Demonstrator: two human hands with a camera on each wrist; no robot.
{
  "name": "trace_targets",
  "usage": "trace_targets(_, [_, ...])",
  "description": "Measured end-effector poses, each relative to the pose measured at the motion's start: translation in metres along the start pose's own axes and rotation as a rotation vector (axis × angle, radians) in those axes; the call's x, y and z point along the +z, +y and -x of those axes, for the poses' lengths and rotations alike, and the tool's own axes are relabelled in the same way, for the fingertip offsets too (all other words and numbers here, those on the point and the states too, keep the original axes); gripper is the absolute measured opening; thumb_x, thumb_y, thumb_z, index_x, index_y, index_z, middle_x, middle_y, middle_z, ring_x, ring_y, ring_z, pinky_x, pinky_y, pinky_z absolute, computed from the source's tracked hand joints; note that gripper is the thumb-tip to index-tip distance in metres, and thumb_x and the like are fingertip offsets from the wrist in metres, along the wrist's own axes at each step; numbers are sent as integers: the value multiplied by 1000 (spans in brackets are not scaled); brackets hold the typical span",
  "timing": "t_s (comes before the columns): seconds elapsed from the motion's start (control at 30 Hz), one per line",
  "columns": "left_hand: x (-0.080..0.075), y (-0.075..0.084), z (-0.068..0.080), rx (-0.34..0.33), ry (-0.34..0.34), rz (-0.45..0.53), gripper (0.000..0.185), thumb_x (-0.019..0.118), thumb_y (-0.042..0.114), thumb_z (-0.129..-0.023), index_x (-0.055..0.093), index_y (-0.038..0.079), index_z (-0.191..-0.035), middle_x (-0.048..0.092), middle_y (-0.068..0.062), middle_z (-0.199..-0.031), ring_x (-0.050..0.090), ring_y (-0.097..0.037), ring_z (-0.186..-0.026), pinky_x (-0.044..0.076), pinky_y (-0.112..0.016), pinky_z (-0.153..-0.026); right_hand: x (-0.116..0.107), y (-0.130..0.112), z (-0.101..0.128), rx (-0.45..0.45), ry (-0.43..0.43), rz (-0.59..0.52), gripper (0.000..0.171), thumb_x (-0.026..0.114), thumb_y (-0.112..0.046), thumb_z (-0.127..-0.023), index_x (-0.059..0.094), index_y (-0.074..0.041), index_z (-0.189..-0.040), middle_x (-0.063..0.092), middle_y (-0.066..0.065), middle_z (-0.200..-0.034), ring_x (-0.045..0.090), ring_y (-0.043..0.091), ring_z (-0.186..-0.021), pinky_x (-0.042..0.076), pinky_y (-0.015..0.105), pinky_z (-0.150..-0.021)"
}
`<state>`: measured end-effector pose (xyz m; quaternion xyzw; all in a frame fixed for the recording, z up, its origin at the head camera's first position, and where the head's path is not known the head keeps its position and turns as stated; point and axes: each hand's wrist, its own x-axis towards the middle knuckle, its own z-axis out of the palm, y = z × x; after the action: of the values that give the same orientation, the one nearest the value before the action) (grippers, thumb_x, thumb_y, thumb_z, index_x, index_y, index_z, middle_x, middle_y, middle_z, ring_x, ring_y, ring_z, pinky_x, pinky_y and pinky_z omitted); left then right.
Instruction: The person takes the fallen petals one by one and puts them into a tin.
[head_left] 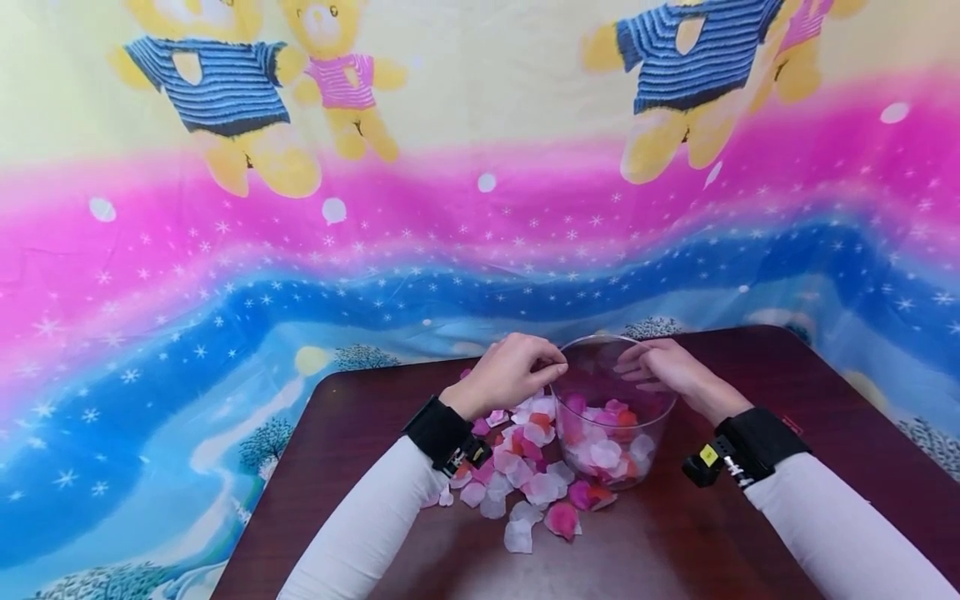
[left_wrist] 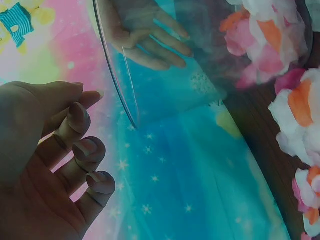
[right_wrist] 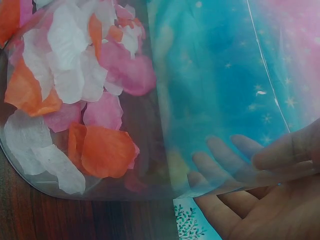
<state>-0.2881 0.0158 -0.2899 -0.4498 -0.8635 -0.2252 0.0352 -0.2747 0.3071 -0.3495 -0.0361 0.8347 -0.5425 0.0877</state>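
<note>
A clear plastic jar (head_left: 662, 417) stands on a dark wooden table (head_left: 750, 525), partly filled with pink, white and orange petals (head_left: 600, 446). More petals (head_left: 517, 479) lie in a heap on the table left of and in front of it. My left hand (head_left: 510, 375) hovers at the jar's left rim (left_wrist: 114, 80). Its fingers (left_wrist: 82, 150) are loosely curled and I see nothing in them. My right hand (head_left: 667, 371) lies flat against the jar's far right wall (right_wrist: 165, 125), its fingers straight (right_wrist: 265, 200). Through the plastic, the left wrist view shows the right hand (left_wrist: 145, 35).
The table is small, and its edges are close on the left and right. Behind and around it hangs a bright cloth (head_left: 480, 233) with bears, stars and pink and blue bands. Bare wood lies in front of the petal heap.
</note>
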Motion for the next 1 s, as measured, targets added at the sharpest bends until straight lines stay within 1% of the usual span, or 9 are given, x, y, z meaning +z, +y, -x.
trace_targets(0.17, [-2,-12,11,-41,23,-2,20,62,26,-104,77,15,-111,70,8,-94,60,-3,-79,49,-24,-71,-3,2,0,-10,-1,-5,48,32,-4,-98,53,10,-138,57,30,-139,58,45,-126,49,54,-102])
trace_targets(0.33, [5,-33,26,-85,9,-16,16,64,25,-103,77,17,-107,70,9,-89,61,-3,-77,51,-25,-71,-4,0,2,-3,6,-7,47,33,-5,-97,54,9,-137,59,28,-139,59,44,-125,50,54,-102])
trace_targets(0.53, [26,-62,44,-161,-52,-8,13,68,22,-100,77,16,-105,68,8,-83,58,-6,-71,47,-25,-61,-5,0,3,-5,5,-4,48,33,-5,-97,54,9,-137,59,28,-139,58,45,-126,50,53,-102])
trace_targets(0.6, [35,-69,50,-190,-78,-8,13,69,22,-99,78,14,-105,67,7,-79,55,-8,-67,45,-26,-57,-5,0,3,0,8,-1,48,33,-5,-96,54,9,-137,59,28,-139,58,44,-126,49,53,-102])
trace_targets(0.7, [49,-77,56,-227,-119,1,14,72,22,-97,79,13,-104,64,7,-76,54,-8,-66,45,-25,-56,-4,0,3,5,3,4,47,33,-5,-97,54,8,-137,58,28,-139,58,44,-126,49,53,-102])
trace_targets(0.8, [60,-82,60,-217,-146,9,13,74,21,-95,78,11,-103,63,8,-77,54,-6,-70,46,-24,-60,-3,1,2,3,0,5,47,33,-5,-97,54,8,-137,58,28,-139,58,44,-126,49,53,-102])
trace_targets(0.87, [66,-83,60,-205,-156,16,13,75,20,-95,77,11,-104,61,6,-75,53,-6,-69,44,-23,-60,-3,1,1,-1,0,0,47,33,-5,-97,54,8,-137,58,28,-140,58,44,-126,49,53,-102])
trace_targets(0.93, [71,-84,60,-193,-162,19,13,75,20,-94,76,11,-103,58,5,-72,52,-6,-66,41,-22,-59,-2,1,1,-2,2,-3,47,34,-4,-97,54,8,-137,58,28,-139,59,43,-126,49,53,-102])
trace_targets(1.0, [75,-84,59,-206,-173,20,13,76,21,-93,75,11,-102,54,3,-67,50,-7,-62,38,-22,-55,0,0,1,-5,0,-6,47,34,-5,-97,54,9,-137,58,28,-140,58,44,-126,49,53,-102])
